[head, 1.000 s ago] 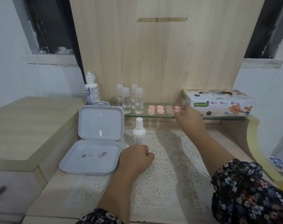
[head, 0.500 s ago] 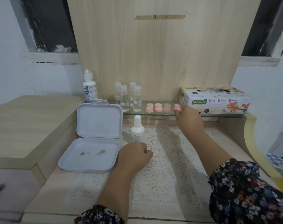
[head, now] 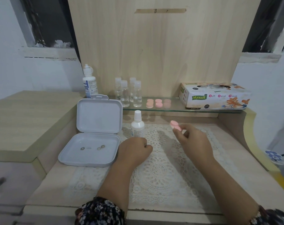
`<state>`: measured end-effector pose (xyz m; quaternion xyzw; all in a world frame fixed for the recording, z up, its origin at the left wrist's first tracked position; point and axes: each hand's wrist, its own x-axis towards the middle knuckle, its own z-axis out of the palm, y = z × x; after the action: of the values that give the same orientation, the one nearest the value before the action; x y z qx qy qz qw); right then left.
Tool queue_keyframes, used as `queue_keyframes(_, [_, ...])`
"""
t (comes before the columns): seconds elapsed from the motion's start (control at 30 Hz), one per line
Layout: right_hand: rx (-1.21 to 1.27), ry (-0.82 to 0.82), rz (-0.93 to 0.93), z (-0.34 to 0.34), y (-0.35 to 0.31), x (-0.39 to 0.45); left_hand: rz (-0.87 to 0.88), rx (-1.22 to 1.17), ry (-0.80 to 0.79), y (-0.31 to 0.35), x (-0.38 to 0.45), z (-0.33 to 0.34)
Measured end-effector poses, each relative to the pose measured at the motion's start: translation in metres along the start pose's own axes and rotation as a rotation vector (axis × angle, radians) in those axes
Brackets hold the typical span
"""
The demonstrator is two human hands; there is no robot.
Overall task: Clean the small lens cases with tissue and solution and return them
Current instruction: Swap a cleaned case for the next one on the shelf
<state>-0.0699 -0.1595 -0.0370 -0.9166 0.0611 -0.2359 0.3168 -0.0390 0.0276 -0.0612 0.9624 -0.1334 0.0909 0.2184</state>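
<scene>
Head view: your right hand (head: 195,142) pinches a pink lens case (head: 175,125) between fingertips and thumb, lifted over the lace mat (head: 162,169), in front of the glass shelf (head: 194,109). Your left hand (head: 134,149) rests on the mat as a closed fist with nothing seen in its grip, just in front of the small white solution bottle (head: 137,125). Three more pink lens cases (head: 158,103) lie on the shelf, between the clear vials (head: 128,93) and the tissue box (head: 214,96). Left of the solution bottle, an open white box (head: 92,135) lies on the surface.
</scene>
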Motion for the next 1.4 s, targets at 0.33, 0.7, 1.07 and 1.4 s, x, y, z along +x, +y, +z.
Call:
queue_keyframes(0.33, [0.035,-0.296,-0.127,0.012,0.025,-0.022,-0.002,0.007,0.004,0.001,-0.001,-0.001])
queue_keyframes(0.7, [-0.058,-0.315,-0.245,0.02,0.034,-0.018,0.202,-0.308,-0.001,0.0,-0.001,0.01])
queue_keyframes(1.07, [0.061,-0.291,-0.184,0.021,0.032,-0.016,0.323,-0.121,-0.087,0.006,0.0,0.016])
queue_keyframes(1.4, [0.119,-0.304,-0.156,0.024,0.032,-0.011,0.307,-0.036,-0.051,0.015,0.0,0.018])
